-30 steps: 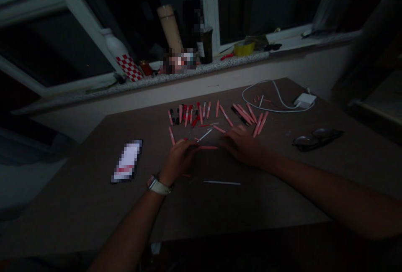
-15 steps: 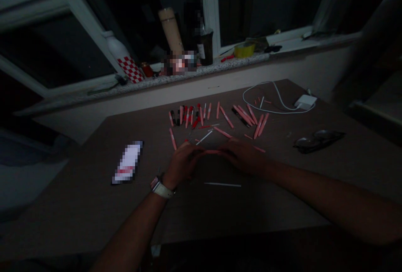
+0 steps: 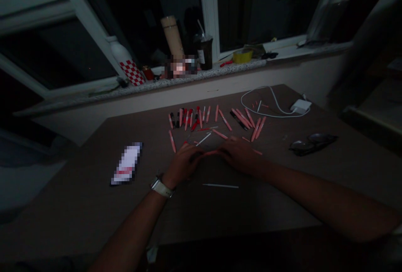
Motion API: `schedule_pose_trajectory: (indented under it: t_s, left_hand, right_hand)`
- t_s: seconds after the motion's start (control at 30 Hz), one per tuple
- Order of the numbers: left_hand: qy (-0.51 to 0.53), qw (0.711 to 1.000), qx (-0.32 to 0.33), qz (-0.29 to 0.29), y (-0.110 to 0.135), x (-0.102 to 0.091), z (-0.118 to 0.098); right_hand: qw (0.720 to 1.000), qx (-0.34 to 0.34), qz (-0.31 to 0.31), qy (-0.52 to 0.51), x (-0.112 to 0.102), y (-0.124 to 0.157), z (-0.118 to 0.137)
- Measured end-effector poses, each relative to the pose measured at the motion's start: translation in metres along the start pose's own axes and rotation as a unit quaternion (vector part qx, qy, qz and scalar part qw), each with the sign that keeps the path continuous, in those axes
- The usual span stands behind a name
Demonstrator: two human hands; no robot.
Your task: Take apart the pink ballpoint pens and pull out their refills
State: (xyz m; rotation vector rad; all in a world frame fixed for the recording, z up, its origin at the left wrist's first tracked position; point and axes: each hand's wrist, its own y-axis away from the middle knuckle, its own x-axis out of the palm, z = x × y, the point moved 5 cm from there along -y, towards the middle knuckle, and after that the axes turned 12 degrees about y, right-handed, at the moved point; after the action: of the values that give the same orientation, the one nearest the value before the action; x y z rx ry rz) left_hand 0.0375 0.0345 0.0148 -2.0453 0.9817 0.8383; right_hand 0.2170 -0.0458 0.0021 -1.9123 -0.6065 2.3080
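Note:
A pink pen (image 3: pixel 210 153) lies across the gap between my left hand (image 3: pixel 184 164) and my right hand (image 3: pixel 238 155), and the fingertips of both hands hold its ends. Its ends are hidden behind my fingers. Many pink pens and some black ones (image 3: pixel 201 120) lie in a loose spread on the brown table (image 3: pixel 201 217), just beyond my hands. A thin white refill (image 3: pixel 220 186) lies nearer me, below the hands. A white watchband (image 3: pixel 161 188) circles my left wrist.
A pixelated phone (image 3: pixel 127 163) lies left of my hands. Glasses (image 3: pixel 313 144), a white charger (image 3: pixel 300 106) and its cable (image 3: pixel 266 106) lie to the right. Bottles, tape and other items stand on the stone windowsill (image 3: pixel 220 71) behind the table.
My hands have drawn closer and now meet around the pink pen. The camera view has shifted slightly, so the windowsill sits lower in the frame.

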Motion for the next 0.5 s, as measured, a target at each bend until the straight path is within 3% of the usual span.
schedule_pose_trajectory:
  t_s: [0.27,0.5]
  left_hand:
    - [-0.005,1.0,-0.016,-0.013,0.002,-0.001,0.007]
    - [-0.003,1.0,-0.014,-0.022,0.003,-0.002,0.008]
  right_hand:
    - [0.994,0.059,-0.07,0.061,-0.002,-0.008,-0.02]
    - [0.981,0.134,-0.061,0.126,-0.011,-0.02,-0.05]
